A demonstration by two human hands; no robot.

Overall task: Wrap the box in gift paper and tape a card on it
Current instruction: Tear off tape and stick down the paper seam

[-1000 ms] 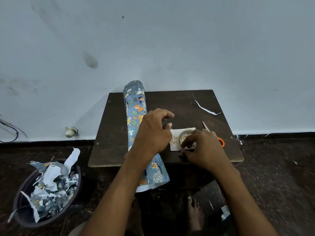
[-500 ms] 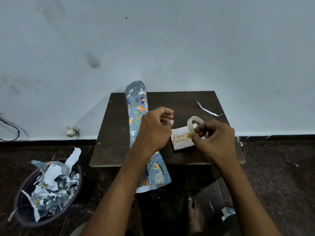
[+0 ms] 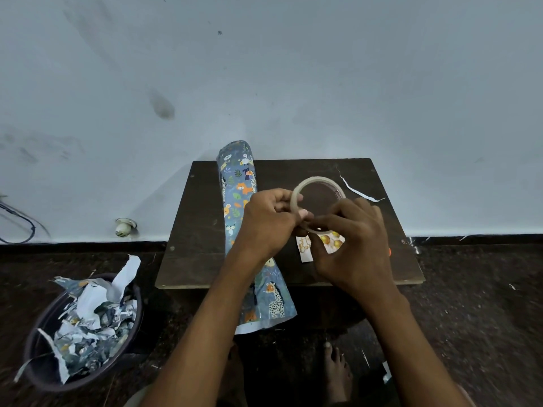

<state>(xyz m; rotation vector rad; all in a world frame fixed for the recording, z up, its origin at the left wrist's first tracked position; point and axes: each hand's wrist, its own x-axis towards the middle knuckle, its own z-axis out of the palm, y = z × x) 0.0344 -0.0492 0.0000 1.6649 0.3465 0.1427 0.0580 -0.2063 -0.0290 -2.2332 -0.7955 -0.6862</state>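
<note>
Head view: both hands hold a thin translucent ring of clear tape (image 3: 296, 198) above the middle of the dark brown square wooden table (image 3: 202, 230). The left hand (image 3: 269, 227) pinches the ring's left rim with curled fingers; the right hand (image 3: 357, 245) pinches its lower edge between thumb and fingertips. Beneath them, near the table's front edge, lies a small white rectangular paper card (image 3: 305, 249) with gold lettering and balloons. A glossy blue roll of animal-print gift paper (image 3: 239, 183) runs along the table's left half, overhanging the front and back edges. No box shows.
</note>
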